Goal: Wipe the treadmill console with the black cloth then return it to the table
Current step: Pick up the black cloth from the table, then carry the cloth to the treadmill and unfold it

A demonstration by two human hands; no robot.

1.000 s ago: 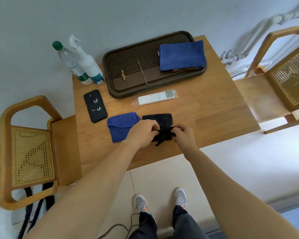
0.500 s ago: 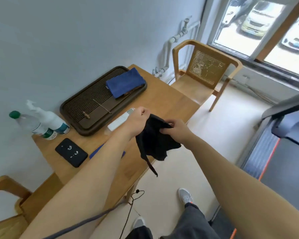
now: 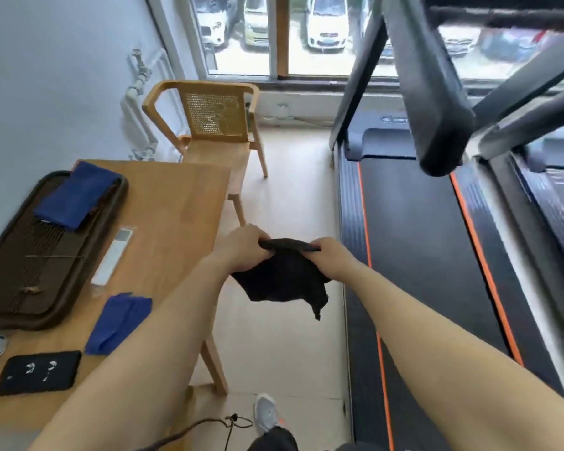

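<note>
black cloth [image 3: 282, 281] pinched by top edge, off the desk [image 3: 179, 203].
left hand [image 3: 245, 247], right hand [image 3: 334, 255] fingers curled tight, cloth hanging below, likely stretched flat for wiping; treadmill [image 3: 414, 222] right of fingers.

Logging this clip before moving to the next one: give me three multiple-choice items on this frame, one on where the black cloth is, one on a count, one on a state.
1. Where is the black cloth?
A. On the table
B. Held in the air between table and treadmill
C. On the treadmill belt

2. How many blue cloths are in view?
A. One
B. Two
C. Three

3. How is the black cloth held?
A. By both hands along its top edge
B. By the left hand alone
C. By neither hand

Answers: 1 B, it hangs over the floor, off the table. 2 B, one on the tray, one on the table. 3 A, left hand and right hand each grip the top edge.
</note>
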